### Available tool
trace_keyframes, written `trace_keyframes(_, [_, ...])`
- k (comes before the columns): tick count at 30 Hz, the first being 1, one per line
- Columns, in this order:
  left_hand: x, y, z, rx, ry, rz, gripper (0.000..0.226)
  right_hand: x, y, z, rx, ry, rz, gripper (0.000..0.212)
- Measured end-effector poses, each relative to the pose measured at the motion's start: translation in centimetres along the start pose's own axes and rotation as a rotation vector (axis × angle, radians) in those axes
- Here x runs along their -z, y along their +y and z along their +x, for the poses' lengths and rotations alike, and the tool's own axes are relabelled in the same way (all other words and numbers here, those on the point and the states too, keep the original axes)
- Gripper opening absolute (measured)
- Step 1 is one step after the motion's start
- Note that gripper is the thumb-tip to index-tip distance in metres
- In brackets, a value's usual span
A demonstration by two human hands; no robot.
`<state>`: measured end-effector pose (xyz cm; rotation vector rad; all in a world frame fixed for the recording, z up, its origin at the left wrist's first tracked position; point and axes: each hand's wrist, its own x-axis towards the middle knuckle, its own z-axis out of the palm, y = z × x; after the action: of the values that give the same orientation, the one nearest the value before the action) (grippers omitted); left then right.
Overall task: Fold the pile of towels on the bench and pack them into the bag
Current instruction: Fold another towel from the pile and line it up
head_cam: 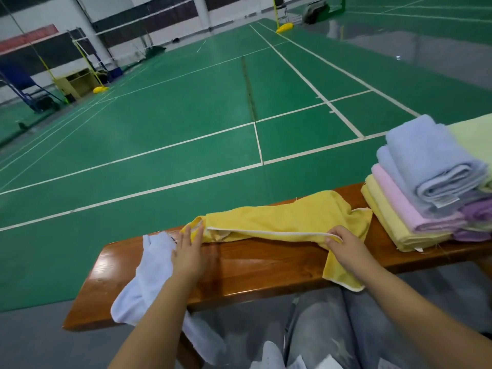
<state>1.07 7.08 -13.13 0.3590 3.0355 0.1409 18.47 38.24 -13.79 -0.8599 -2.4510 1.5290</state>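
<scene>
A bright yellow terry towel with white edging [282, 219] lies lengthwise across the polished brown wooden counter [255, 265], partly folded, with one corner hanging over the near edge of the counter on the right.

Left hand [187, 251]: fingers straight and together, pressed flat onto the left end of the yellow towel. It grips nothing.

Right hand [343, 242]: fingers curled, pinching the white-edged near border of the yellow towel toward its right end.

A crumpled white cloth [149, 272] lies on the left part of the counter, just beside and partly under the left forearm, and drapes over the near edge. Whether this cloth is a towel or the bag cannot be told.

On the far-right part of the counter stands a stack of folded towels [426, 198] — pale yellow at the bottom, pink above it, purple to the right, and a thick light-blue folded towel [431, 161] on top. A pale green fabric [474, 137] lies behind the stack at the right edge of the view.

The person's grey trousers [332, 328] appear at the near side, below the counter. Beyond the counter lies a green sports court floor with white lines [186, 123] — yellow net posts stand at the far left and far centre.
</scene>
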Motion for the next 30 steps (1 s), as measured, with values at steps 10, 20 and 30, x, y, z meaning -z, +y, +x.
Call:
trace_keyframes(10, [0.9, 4.0, 1.9, 0.167, 0.109, 0.064, 0.057, 4.0, -2.7, -1.1, -0.044, 0.06, 0.174, 0.017])
trace_keyframes(20, [-1.4, -5.9, -2.7, 0.754, -0.118, -0.187, 0.051, -1.4, -3.4, -0.9, -0.018, -0.037, 0.043, 0.012])
trace_keyframes(30, [5.9, -9.8, 2.6, 0.514, 0.296, -0.324, 0.036, -4.1, -2.7, -1.1, -0.022, -0.184, -0.093, 0.009])
